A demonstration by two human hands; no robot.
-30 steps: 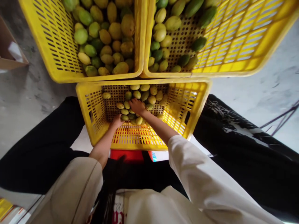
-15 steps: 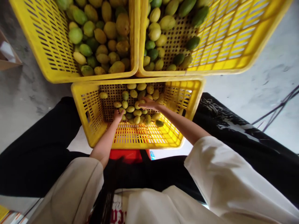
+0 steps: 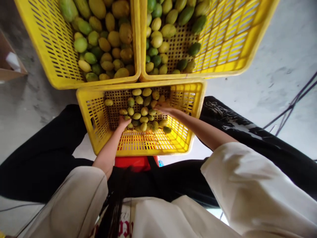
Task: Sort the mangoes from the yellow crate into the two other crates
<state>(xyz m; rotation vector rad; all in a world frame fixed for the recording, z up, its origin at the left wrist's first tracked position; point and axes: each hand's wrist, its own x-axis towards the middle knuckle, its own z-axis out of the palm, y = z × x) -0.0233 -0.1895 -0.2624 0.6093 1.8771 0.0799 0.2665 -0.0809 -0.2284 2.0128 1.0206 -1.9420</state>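
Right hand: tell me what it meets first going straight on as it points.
Probably the yellowish-green fruit right at the fingertips of the right hand, inside the near crate; depth is unclear, so they may already touch.

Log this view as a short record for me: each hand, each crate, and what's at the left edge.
left hand: inside near crate, at left side of the grouped fruit; grip unclear
right hand: inside near crate, at right side of the group; grip unclear
near crate: fruit grouped mid-floor, one piece apart at left
far left crate: green and yellow fruit, piled up
far right crate: fruit mostly toward its left, some bare floor showing
left edge: part of a cardboard box
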